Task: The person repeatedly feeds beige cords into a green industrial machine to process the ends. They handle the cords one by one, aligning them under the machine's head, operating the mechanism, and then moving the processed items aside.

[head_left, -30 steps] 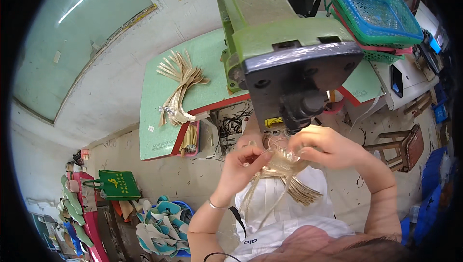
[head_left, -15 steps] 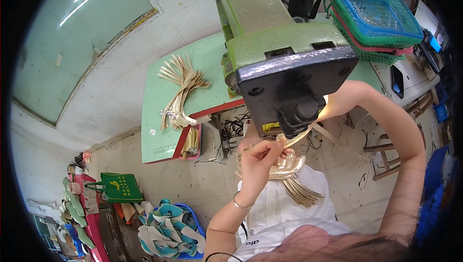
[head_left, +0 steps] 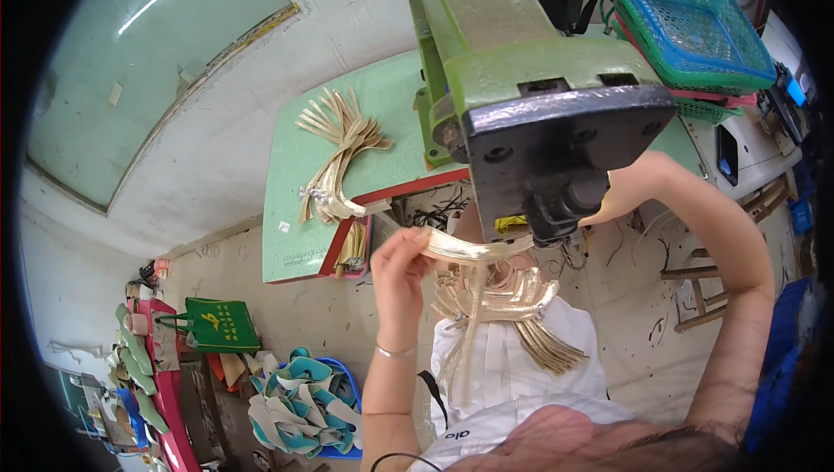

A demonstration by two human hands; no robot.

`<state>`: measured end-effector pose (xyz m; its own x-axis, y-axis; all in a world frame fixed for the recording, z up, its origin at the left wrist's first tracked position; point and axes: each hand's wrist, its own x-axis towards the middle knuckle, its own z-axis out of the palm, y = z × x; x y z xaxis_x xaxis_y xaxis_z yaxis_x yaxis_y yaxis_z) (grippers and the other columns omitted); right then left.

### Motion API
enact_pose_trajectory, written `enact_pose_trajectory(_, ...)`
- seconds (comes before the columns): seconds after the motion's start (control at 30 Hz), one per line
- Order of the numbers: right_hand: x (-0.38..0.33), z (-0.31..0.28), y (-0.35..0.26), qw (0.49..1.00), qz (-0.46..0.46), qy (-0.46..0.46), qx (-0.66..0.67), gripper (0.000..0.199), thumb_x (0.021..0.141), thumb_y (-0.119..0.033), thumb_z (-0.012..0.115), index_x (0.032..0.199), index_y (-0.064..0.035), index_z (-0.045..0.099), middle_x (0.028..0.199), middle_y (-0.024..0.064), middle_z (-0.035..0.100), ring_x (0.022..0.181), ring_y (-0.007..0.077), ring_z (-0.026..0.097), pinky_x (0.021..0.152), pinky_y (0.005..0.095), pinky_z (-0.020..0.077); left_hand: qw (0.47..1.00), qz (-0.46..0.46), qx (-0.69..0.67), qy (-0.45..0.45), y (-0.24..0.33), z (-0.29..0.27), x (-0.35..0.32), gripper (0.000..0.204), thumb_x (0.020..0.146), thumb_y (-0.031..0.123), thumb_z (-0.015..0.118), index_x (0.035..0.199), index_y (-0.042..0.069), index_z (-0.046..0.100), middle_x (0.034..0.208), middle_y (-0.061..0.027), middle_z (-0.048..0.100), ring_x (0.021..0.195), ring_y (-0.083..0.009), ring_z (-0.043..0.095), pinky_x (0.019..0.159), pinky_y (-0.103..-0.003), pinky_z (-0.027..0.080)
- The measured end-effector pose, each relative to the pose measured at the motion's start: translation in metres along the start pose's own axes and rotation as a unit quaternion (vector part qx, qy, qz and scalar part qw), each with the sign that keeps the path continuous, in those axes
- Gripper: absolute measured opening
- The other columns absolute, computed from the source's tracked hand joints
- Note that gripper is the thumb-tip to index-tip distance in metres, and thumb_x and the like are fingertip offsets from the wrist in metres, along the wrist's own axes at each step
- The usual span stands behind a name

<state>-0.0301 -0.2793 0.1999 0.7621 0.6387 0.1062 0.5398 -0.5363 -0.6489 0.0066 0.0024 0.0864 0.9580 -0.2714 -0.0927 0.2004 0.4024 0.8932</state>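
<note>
My left hand (head_left: 401, 265) is closed, its fingers and thumb pinching the end of a shiny gold strap (head_left: 473, 251). The strap stretches rightward and passes out of sight under the black head (head_left: 556, 163) of a green machine. Beyond that head my right forearm (head_left: 708, 237) bends in from the right, and the hand at its end is hidden, fingers and all. A bundle of gold straps (head_left: 512, 305) lies across my lap on white clothing, loose ends fanned out. One thin strip hangs down from the held strap in front of it.
On the green table (head_left: 291, 159) rests another bundle of gold straps (head_left: 334, 168). Stacked plastic baskets (head_left: 686, 24) and a phone (head_left: 726, 155) are at right. A green bag (head_left: 217, 326) and a blue tub of teal-and-white pieces (head_left: 304, 407) are at lower left. A wooden stool (head_left: 695, 298) stands right.
My left hand has moved left, away from the machine head, drawing a longer stretch of the gold strap into sight. The whole view has shifted slightly.
</note>
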Motion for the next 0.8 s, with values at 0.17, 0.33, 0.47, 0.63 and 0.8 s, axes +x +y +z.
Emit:
enact_pose_trajectory(0.17,0.004,-0.004,0.007,0.996,0.072,-0.043,0.021,0.037,0.077,-0.021,0.071,0.108,-0.0041,0.059,0.103,0.0085,0.064,0.089,0.0212,0.059,0.079,0.0304,0.0462,0.997,0.027,0.058,0.047,0.019,-0.022,0.014,0.016,0.085,0.013,0.056,0.089,-0.001,0.063,0.082,-0.0017,0.059,0.067,-0.0042,0.046,0.059,-0.018,0.034)
enact_pose_trajectory(0.33,0.0,0.006,0.028,0.999,-0.023,-0.012,0.03,0.037,0.079,-0.023,0.071,0.109,-0.0047,0.06,0.105,0.008,0.064,0.091,0.021,0.059,0.08,0.0302,0.0462,0.923,0.342,0.081,0.154,0.054,0.015,-0.029,0.021,0.089,0.015,0.052,0.099,0.0,0.062,0.091,-0.005,0.061,0.078,-0.0076,0.051,0.064,-0.019,0.037)
enact_pose_trajectory(0.47,0.001,0.017,0.023,0.996,0.0,-0.001,0.09,0.039,0.078,-0.026,0.072,0.11,-0.0061,0.061,0.107,0.0081,0.063,0.094,0.021,0.059,0.082,0.0301,0.0462,0.912,0.121,0.309,-0.24,0.034,0.033,-0.057,0.026,0.088,0.011,0.058,0.108,-0.005,0.059,0.092,-0.0098,0.065,0.076,-0.0113,0.059,0.062,-0.024,0.046)
enact_pose_trajectory(0.63,0.005,0.032,0.004,0.991,0.13,-0.015,0.03,0.037,0.08,-0.034,0.068,0.108,-0.0097,0.062,0.106,0.0089,0.063,0.096,0.0224,0.059,0.083,0.0303,0.0467,0.964,-0.042,0.152,-0.215,-0.048,0.062,-0.034,0.035,0.088,0.017,0.061,0.114,-0.007,0.056,0.093,-0.0101,0.066,0.075,-0.0107,0.062,0.065,-0.022,0.048)
enact_pose_trajectory(0.8,0.0,0.041,0.019,0.995,0.103,0.013,0.0,0.037,0.081,-0.036,0.065,0.108,-0.0107,0.062,0.107,0.0087,0.062,0.095,0.0229,0.059,0.083,0.031,0.047,0.98,-0.017,0.095,-0.176,-0.044,0.074,-0.04,0.026,0.092,0.015,0.053,0.106,-0.007,0.06,0.091,-0.01,0.066,0.077,-0.0106,0.062,0.063,-0.019,0.047)
